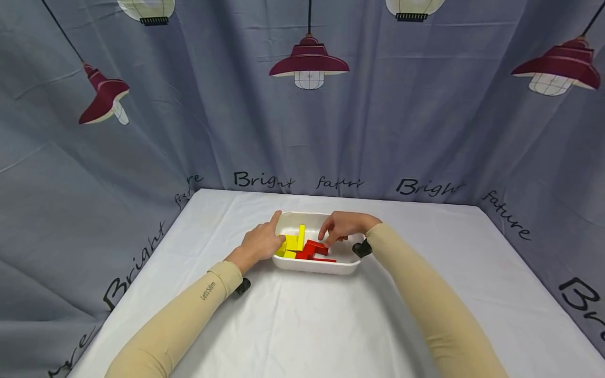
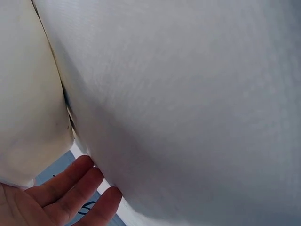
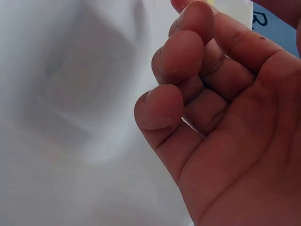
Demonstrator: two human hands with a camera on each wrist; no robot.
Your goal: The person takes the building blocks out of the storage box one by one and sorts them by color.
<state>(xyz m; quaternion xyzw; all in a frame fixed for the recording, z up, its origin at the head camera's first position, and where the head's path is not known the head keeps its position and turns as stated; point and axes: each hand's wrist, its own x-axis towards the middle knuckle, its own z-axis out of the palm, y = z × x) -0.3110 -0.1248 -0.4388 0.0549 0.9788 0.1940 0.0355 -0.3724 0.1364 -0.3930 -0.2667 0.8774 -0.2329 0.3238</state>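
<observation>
A white tray (image 1: 314, 266) on the table holds yellow blocks (image 1: 291, 242) on its left and red blocks (image 1: 307, 250) in the middle. My left hand (image 1: 260, 242) grips the tray's left side, thumb over the rim and one finger stretched along it. Three of its fingers (image 2: 70, 188) show in the left wrist view, beside a pale curved surface. Over the tray's right half, my right hand (image 1: 347, 224) reaches down, its fingertips at the red blocks. The right wrist view shows curled fingers (image 3: 176, 56) and a bare palm; whether the fingertips pinch a block is hidden.
White cloth covers the table (image 1: 321, 325) around the tray. A grey curtain (image 1: 246, 131) printed with lamps and lettering hangs behind and at both sides. Dark wrist cameras sit under the left sleeve (image 1: 189, 299) and right sleeve (image 1: 416, 283).
</observation>
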